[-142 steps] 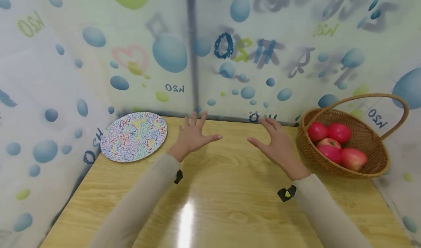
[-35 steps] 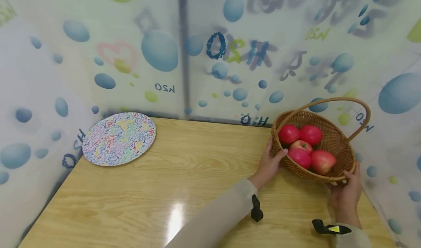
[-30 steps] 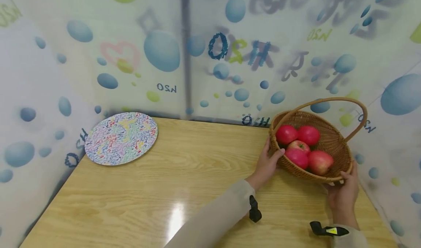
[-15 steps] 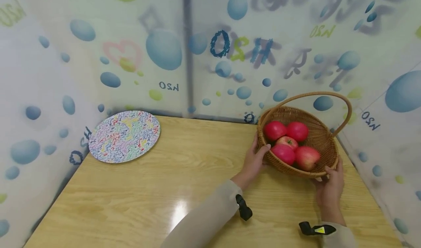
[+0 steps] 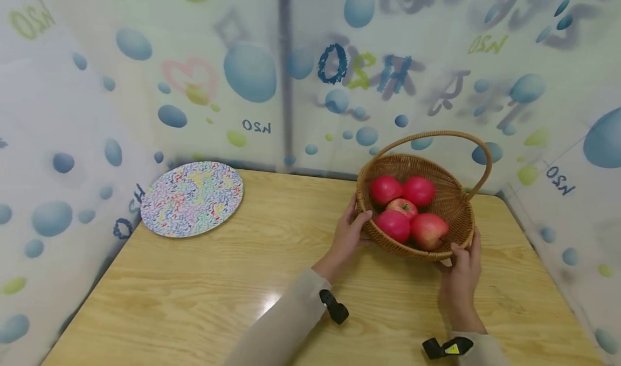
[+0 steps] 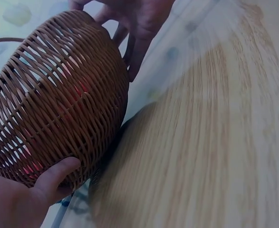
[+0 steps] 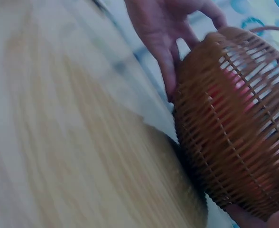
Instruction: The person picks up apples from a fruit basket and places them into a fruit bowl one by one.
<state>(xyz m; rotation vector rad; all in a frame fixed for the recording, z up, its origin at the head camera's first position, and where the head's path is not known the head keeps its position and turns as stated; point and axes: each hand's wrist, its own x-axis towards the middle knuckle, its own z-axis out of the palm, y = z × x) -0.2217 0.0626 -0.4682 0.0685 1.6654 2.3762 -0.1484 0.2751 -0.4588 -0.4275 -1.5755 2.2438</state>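
At the back-left corner of the bench, a round, multicoloured plate lies flat, untouched and well apart from the hands. Right of it, the left hand is part-closed on the left side of the wicker basket, thumb on the rim and fingers against the outer wall. The basket sits right of centre, near the back wall, its mouth tilted toward the viewer; whether its base clears the bench is hard to tell. Five red apples bunch toward its left and front, while the handle arches up unheld. Farthest right, the right hand has hold of the front-right edge, thumb over the rim and fingers spread along the outside.

The bunched apples probably load the left side, so a steeper tilt, caused by one hand rising faster, could roll them over the low front rim. A thumb slipping off the rim might drop that side, and a base brushing the bench could jolt the fruit.

Compared with half a second ago, the basket and both hands are farther left, closer to the plate; the plate keeps its place and the apples keep their arrangement.
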